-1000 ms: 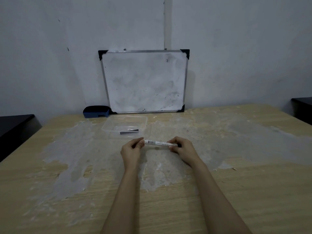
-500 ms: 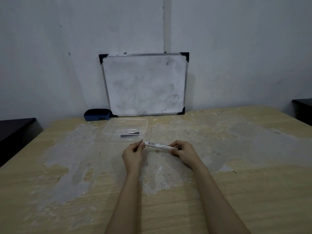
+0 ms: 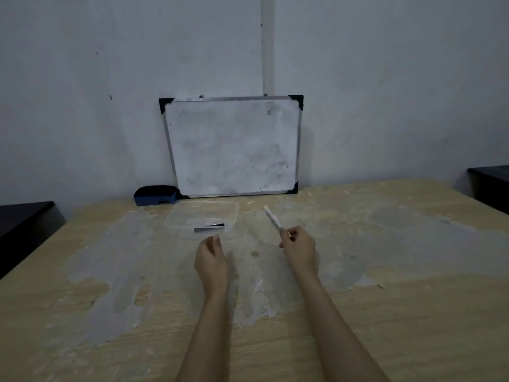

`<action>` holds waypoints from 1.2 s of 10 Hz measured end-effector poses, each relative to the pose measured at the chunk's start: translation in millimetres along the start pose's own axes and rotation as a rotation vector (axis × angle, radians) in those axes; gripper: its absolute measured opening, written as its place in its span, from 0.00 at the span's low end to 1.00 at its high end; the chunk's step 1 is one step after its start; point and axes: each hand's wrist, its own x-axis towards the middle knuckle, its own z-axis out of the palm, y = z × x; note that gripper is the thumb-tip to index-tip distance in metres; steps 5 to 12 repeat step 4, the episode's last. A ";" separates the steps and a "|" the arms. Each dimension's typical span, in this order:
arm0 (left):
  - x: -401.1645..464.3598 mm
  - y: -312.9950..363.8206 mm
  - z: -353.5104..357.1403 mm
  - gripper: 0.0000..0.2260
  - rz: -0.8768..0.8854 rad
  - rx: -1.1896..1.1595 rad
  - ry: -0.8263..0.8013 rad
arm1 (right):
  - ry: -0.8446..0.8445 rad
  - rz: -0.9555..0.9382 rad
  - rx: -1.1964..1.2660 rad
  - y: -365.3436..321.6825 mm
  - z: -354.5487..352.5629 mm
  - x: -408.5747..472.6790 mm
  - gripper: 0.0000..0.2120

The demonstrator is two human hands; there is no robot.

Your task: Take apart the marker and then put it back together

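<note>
My right hand (image 3: 298, 245) grips one end of the white marker barrel (image 3: 272, 218), which points away and to the left above the table. My left hand (image 3: 210, 257) hovers apart from it, fingers loosely curled; I see nothing in it, though the fingertips are partly turned away. Just beyond the left hand, a dark marker part (image 3: 209, 228) lies in a clear plastic container (image 3: 176, 215).
A small whiteboard (image 3: 232, 146) leans on the wall behind the container, with a blue eraser (image 3: 155, 196) at its left foot. The wooden table (image 3: 385, 312) is patched with grey. Dark furniture stands at the far left (image 3: 22, 219) and far right (image 3: 490, 186).
My left hand has let go of the marker and moved left. My right hand has swung the barrel so it points away instead of lying crosswise between both hands.
</note>
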 end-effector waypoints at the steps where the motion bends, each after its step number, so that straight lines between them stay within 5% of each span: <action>1: -1.8 1.5 -1.2 0.15 0.064 0.057 -0.019 | -0.003 -0.048 -0.373 -13.2 18.2 -5.1 0.13; 3: -11.0 9.4 -2.1 0.19 0.131 0.264 -0.158 | -0.107 -0.147 -0.738 -28.6 46.4 -11.1 0.19; 4: -6.8 13.5 -5.0 0.20 0.197 0.375 -0.116 | -0.131 -0.109 -0.747 -47.3 34.9 -9.7 0.28; 12: -6.8 13.5 -5.0 0.20 0.197 0.375 -0.116 | -0.131 -0.109 -0.747 -47.3 34.9 -9.7 0.28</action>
